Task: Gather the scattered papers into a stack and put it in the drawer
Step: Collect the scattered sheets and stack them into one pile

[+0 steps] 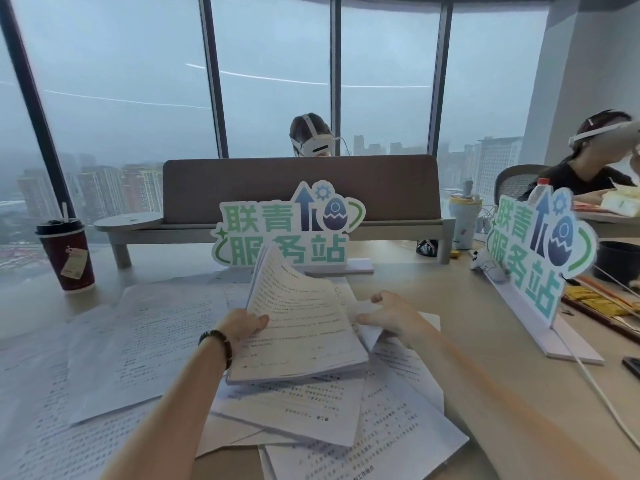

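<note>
My left hand [242,327] grips the left edge of a stack of printed papers [301,327], which is lifted and tilted up off the desk. Just to its right, my right hand [388,317] pinches a folded white sheet [369,332] by its corner. Several more printed sheets [145,344] lie scattered over the desk to the left, and others [363,420] overlap under and in front of the stack. No drawer is in view.
A red paper coffee cup [69,258] stands at the left. Two green sign boards [287,230] [540,251] stand behind and to the right. A white cable [588,375] and a phone [632,367] lie at the right. People with headsets sit beyond the divider [301,188].
</note>
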`<state>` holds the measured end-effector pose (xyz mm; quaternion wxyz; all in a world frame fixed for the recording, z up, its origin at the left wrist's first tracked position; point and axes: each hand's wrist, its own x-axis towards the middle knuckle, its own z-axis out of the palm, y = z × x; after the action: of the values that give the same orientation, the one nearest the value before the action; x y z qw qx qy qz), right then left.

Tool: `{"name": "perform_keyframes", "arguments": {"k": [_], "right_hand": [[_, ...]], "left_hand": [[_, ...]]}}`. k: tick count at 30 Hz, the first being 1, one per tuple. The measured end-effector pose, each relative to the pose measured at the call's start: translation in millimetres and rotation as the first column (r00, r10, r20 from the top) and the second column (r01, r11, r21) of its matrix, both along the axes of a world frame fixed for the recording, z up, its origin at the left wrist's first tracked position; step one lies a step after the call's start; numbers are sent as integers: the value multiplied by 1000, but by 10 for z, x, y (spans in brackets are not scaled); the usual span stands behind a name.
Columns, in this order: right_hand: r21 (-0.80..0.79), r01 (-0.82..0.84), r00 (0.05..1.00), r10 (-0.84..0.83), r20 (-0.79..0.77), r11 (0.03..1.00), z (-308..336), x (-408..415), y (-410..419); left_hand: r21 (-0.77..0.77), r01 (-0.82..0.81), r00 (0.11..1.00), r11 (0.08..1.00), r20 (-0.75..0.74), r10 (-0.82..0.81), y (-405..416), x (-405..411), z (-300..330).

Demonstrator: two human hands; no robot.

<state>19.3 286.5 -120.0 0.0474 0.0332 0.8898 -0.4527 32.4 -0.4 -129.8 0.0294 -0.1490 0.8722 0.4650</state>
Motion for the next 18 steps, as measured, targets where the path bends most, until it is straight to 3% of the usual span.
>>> {"name": "perform_keyframes", "arguments": {"k": [6, 9, 15, 18], "right_hand": [[-35, 7, 999, -5, 52, 999, -66, -3, -30], [-63, 15, 1000, -15, 2, 998, -105, -37, -25], [91, 197, 968, -180, -173, 976, -91, -141, 213], [133, 167, 981, -151, -122, 977, -93, -148, 276]], "left_hand": [[165, -13, 1000, 986, -20, 17, 42, 17, 7], [216, -19, 999, 976, -30, 26, -21, 4, 10], [297, -14, 997, 955, -71, 37, -77, 6, 70], [287, -29, 998, 957, -53, 46, -82, -2, 47]]}}
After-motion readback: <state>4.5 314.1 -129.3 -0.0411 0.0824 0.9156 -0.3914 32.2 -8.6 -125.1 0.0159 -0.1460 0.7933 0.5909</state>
